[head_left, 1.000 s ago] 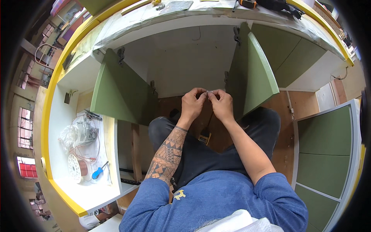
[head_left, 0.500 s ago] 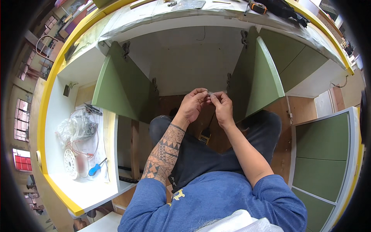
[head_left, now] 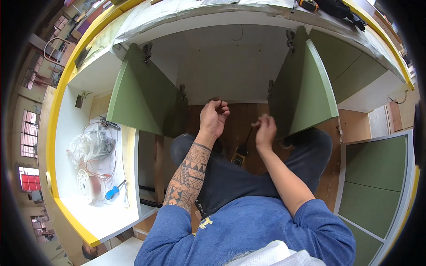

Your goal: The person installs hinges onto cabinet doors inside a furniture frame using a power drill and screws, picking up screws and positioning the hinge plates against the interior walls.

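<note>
My left hand (head_left: 214,119) is raised in front of the open cabinet (head_left: 222,66), its fingers curled together. At its fingertips sits something small and dark, too small to name. Apart from it, my right hand (head_left: 266,133) hangs lower to the right, fingers bent and smeared by motion; whether it holds anything does not show. Between my knees lies a yellow-and-black tool (head_left: 238,157) with a thin dark shaft running up close to my right fingers. A green left door (head_left: 144,95) and a green right door (head_left: 301,88) stand open on either side.
Metal hinges (head_left: 147,52) join the doors to the cabinet. In the white side compartment (head_left: 111,217) lie a plastic bag (head_left: 91,146), a wire spool (head_left: 86,186) and a blue screwdriver (head_left: 114,190). An orange-and-black tape measure (head_left: 308,5) rests on the countertop. Green drawers (head_left: 375,181) stand at right.
My hands, which met at a small grey thing, have come apart. The left moved slightly left and up; the right dropped down and to the right. The view has shifted a little.
</note>
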`<action>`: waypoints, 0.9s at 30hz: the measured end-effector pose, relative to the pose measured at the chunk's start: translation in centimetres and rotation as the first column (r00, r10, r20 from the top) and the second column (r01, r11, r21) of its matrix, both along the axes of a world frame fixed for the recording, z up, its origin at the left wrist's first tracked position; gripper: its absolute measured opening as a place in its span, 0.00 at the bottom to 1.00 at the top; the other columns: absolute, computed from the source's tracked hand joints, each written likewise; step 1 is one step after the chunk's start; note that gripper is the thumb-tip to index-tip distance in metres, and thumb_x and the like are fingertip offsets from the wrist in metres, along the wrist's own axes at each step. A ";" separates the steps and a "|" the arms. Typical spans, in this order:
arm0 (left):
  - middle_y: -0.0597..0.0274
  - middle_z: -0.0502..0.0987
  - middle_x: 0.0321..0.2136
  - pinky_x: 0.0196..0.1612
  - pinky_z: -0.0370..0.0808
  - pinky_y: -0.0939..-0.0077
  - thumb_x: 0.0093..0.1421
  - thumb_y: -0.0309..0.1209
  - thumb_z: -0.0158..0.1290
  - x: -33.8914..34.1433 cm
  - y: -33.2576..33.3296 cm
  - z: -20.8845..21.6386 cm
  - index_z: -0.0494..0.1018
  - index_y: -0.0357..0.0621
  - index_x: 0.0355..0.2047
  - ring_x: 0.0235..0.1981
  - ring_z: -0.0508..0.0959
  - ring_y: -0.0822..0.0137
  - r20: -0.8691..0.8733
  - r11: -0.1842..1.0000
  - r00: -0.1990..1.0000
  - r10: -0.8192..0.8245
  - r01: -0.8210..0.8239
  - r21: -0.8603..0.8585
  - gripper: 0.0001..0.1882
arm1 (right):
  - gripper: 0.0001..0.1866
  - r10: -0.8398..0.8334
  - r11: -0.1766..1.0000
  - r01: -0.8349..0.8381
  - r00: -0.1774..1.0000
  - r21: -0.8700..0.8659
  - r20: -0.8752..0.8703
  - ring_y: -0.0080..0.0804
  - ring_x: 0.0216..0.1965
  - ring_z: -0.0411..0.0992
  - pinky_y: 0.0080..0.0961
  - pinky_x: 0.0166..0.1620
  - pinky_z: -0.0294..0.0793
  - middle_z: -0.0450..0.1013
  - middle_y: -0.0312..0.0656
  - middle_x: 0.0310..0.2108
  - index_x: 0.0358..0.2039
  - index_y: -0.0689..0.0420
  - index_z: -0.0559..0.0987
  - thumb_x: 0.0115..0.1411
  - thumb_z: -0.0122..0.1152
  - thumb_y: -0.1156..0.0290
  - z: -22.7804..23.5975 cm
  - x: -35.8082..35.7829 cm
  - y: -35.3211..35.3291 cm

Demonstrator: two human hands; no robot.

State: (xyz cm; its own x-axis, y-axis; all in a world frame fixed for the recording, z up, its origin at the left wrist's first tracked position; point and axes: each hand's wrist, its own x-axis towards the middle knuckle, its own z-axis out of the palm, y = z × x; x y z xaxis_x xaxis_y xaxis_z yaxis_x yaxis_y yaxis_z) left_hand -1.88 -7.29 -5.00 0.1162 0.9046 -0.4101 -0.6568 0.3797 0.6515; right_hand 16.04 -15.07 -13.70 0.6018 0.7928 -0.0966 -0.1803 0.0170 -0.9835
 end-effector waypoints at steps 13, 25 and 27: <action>0.63 0.74 0.33 0.41 0.79 0.74 0.67 0.25 0.49 -5.5 -3.0 -0.5 0.73 0.41 0.44 0.33 0.75 0.70 0.096 0.994 0.990 -0.100 0.104 -0.037 0.06 | 0.19 0.971 -0.229 -0.532 -0.178 -0.815 -0.157 0.47 0.59 0.76 0.38 0.58 0.76 0.77 0.49 0.58 0.50 0.55 0.86 0.68 0.54 0.62 -38.9 -0.8 -11.2; 0.59 0.81 0.40 0.44 0.82 0.76 0.71 0.26 0.53 -8.0 0.8 5.1 0.75 0.38 0.50 0.38 0.82 0.69 -0.110 0.997 0.992 -0.068 0.070 0.014 0.10 | 0.19 0.948 -0.225 -0.324 -0.290 -0.919 -0.130 0.47 0.57 0.77 0.39 0.57 0.76 0.78 0.48 0.57 0.52 0.55 0.85 0.67 0.55 0.61 -26.2 -2.6 -10.7; 0.56 0.82 0.41 0.44 0.83 0.75 0.71 0.26 0.53 -10.0 2.4 6.4 0.76 0.38 0.49 0.38 0.83 0.69 -0.171 0.995 0.983 -0.070 0.082 0.064 0.09 | 0.19 0.960 -0.211 -0.376 -0.256 -0.902 -0.118 0.46 0.54 0.79 0.39 0.55 0.77 0.80 0.46 0.55 0.52 0.56 0.84 0.67 0.57 0.60 -24.0 -2.7 -9.4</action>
State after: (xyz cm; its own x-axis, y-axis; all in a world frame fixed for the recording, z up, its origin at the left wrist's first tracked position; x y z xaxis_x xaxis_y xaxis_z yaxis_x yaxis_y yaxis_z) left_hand -11.86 -4.88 1.44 0.1200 0.9230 -0.3657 -0.5063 0.3737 0.7772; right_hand 13.37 -24.47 -37.69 -0.3663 0.4281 -0.8262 0.9155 0.0068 -0.4023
